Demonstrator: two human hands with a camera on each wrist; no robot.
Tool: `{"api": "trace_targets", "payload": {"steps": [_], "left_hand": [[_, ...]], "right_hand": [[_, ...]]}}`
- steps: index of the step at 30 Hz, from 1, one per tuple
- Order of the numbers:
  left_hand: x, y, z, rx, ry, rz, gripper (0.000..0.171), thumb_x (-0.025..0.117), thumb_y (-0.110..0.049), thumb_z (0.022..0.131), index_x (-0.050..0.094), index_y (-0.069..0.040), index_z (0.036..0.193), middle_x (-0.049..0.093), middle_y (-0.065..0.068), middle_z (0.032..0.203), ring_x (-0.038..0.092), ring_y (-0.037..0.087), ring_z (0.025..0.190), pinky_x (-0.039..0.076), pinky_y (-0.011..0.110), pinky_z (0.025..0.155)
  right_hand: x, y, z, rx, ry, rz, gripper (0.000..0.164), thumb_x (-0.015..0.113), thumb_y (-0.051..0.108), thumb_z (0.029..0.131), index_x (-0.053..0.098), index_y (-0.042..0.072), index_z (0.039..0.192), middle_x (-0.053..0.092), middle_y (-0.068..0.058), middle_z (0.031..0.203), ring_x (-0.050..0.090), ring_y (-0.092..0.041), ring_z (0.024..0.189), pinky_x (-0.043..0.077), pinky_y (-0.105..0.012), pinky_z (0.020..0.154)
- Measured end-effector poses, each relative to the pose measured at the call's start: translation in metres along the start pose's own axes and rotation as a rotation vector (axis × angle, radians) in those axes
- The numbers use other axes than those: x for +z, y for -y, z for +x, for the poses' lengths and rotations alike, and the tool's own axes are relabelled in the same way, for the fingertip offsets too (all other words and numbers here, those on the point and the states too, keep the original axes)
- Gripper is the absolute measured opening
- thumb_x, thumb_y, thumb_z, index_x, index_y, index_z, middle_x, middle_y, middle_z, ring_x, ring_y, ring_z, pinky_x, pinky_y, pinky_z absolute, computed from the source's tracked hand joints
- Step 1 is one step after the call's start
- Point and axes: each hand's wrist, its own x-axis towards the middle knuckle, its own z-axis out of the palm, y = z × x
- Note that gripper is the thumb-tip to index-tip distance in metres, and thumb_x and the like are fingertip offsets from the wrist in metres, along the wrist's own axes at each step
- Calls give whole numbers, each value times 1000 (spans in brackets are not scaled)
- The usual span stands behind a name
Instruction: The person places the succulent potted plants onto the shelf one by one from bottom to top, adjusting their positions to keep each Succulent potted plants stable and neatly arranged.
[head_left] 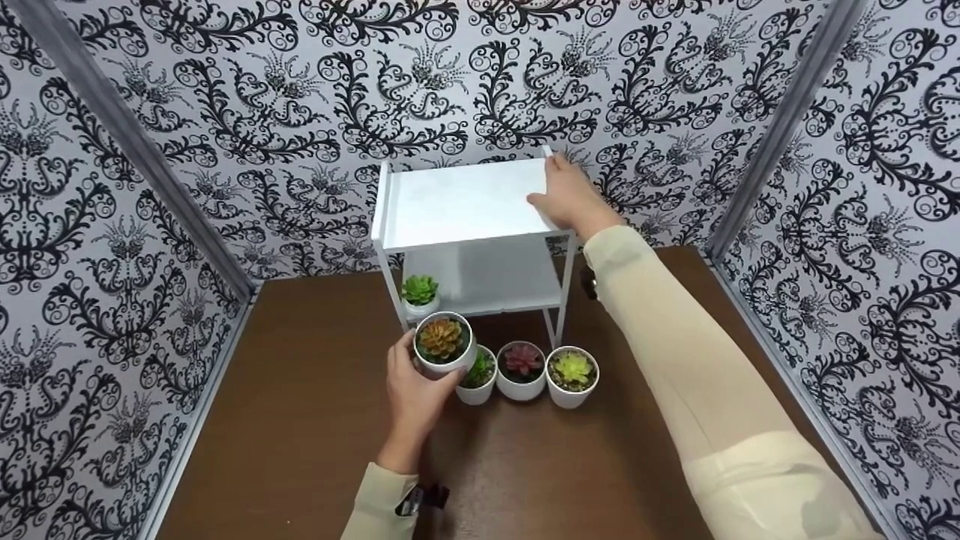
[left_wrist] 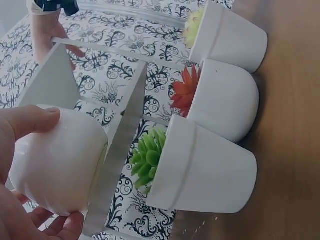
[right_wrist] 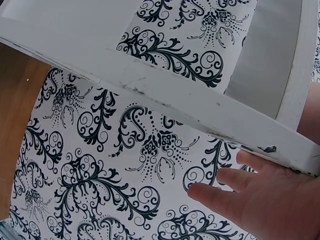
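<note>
My left hand [head_left: 420, 390] grips a white pot with an orange succulent [head_left: 441, 339], raised in front of the shelf's left side. In the left wrist view the thumb and fingers wrap the held pot [left_wrist: 60, 160]. My right hand [head_left: 574, 196] holds the right side of the white two-tier shelf [head_left: 465, 202], thumb over the top board and fingers outside. The right wrist view shows those fingers [right_wrist: 220, 197] beyond the side rail [right_wrist: 175, 100]. A green succulent in a white pot [head_left: 420, 292] stands at the lower tier's left end.
Before the shelf, a row of white pots stands on the brown table [head_left: 315, 420]: a green succulent [head_left: 478, 379], partly behind the held pot, a red one [head_left: 522, 367] and a yellow-green one [head_left: 572, 375]. Patterned walls [head_left: 480, 82] enclose the back and sides.
</note>
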Motion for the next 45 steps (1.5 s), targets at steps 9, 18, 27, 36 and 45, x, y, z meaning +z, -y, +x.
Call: {"api": "trace_targets", "payload": {"steps": [9,18,27,36,45], "left_hand": [[8,-8,4,-20,4,10,92,100,-19,62,57,-5,143,60,16,134,63,34,124,52,49,107],[17,-11,9,-11,10,30,93,100,-18,62,57,-5,143,61,18,130,61,36,124,50,52,108],[24,-11,14,-28,-6,11,93,100,-21,62,57,-7,143,60,17,130,61,36,123,50,52,110],[28,-15,19,-10,-17,9,93,99,-22,63,56,-5,144,60,18,130,61,35,123,50,51,109],[30,-17,21,-4,-48,12,92,100,-21,61,58,-5,142,61,19,131,61,37,125,50,53,110]], "right_hand": [[-1,-1,-2,-1,-8,6,90,52,44,108,1,1,169,-11,-14,178,-2,-41,166,3,-55,134],[-2,-4,0,-9,-19,-8,91,53,45,108,3,-1,168,-6,-19,178,2,-42,166,5,-52,135],[-1,-7,2,-12,-24,19,91,53,45,108,3,1,169,-8,-15,178,1,-40,166,3,-52,135],[-1,-5,0,0,-25,29,91,54,46,108,2,3,169,-10,-12,179,0,-40,166,3,-51,135],[3,-4,5,-10,-30,-4,90,54,45,108,5,0,169,-3,-17,179,3,-41,166,6,-50,135]]}}
